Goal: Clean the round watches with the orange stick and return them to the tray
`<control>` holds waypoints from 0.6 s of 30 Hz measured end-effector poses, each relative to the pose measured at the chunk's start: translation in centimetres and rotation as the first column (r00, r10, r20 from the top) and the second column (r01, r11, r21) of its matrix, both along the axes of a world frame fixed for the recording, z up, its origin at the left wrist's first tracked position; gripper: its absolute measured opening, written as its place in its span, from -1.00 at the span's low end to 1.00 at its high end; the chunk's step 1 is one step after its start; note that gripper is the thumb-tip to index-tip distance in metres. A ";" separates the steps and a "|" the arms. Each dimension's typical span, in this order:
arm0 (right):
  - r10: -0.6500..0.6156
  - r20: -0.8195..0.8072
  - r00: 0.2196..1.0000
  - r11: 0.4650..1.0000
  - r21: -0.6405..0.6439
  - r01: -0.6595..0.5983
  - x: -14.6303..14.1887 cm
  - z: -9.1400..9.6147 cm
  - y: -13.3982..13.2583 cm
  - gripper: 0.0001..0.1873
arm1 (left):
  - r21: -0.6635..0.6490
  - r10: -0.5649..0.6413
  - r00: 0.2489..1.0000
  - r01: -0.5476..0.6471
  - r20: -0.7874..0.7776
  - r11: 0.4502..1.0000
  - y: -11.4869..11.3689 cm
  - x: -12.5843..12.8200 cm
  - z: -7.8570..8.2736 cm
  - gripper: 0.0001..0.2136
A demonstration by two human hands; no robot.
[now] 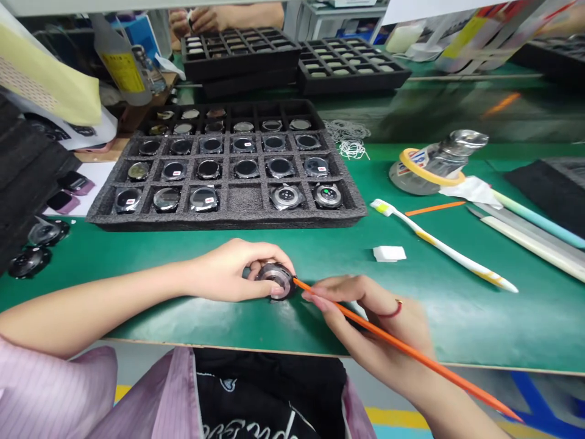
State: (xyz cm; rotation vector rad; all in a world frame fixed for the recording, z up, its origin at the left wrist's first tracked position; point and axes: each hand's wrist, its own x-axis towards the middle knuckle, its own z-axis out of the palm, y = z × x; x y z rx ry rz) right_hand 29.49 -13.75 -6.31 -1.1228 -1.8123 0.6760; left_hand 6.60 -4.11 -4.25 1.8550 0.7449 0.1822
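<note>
My left hand [247, 268] is closed around a round watch case [284, 281], holding it low over the green table near the front edge. The thumb presses on its face, and part of the case is hidden by the fingers. A long, thin orange stick [402, 344] is pinched in my right hand [365, 305], its tip touching the right edge of the watch case. Beyond both hands lies a black foam tray [247, 221] with watch cases in its compartments; one front-row compartment has none.
On the right lie a toothbrush [439, 242], a white block [389, 253], a knife-like tool [530, 241] and a glass bottle [418, 174] ringed by yellow tape. Two watches [31, 262] sit at far left. More foam trays [351, 79] stand behind, where another person's hands [201, 21] show.
</note>
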 end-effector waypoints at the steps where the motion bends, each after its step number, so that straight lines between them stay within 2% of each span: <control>1: 0.001 -0.016 1.000 1.000 0.003 -0.001 -0.1 -0.2 0.1 -0.88 | 0.018 -0.012 1.000 0.013 -0.010 1.000 0.1 0.0 0.0 -0.74; 6: -0.017 -0.105 0.994 0.998 -0.062 0.010 -0.6 -0.8 0.8 -0.89 | 0.022 -0.069 0.997 0.070 -0.026 0.997 0.5 0.0 0.0 -0.71; 11: 0.005 -0.176 0.984 0.995 -0.096 -0.022 -0.6 -1.0 0.9 -0.85 | -0.002 -0.081 0.997 0.081 -0.021 0.997 0.6 0.0 -0.1 -0.71; 18: -0.003 -0.194 0.981 0.993 -0.118 -0.020 -0.6 -0.9 0.6 -0.86 | -0.022 -0.054 0.998 0.053 -0.035 0.998 0.5 0.0 0.1 -0.71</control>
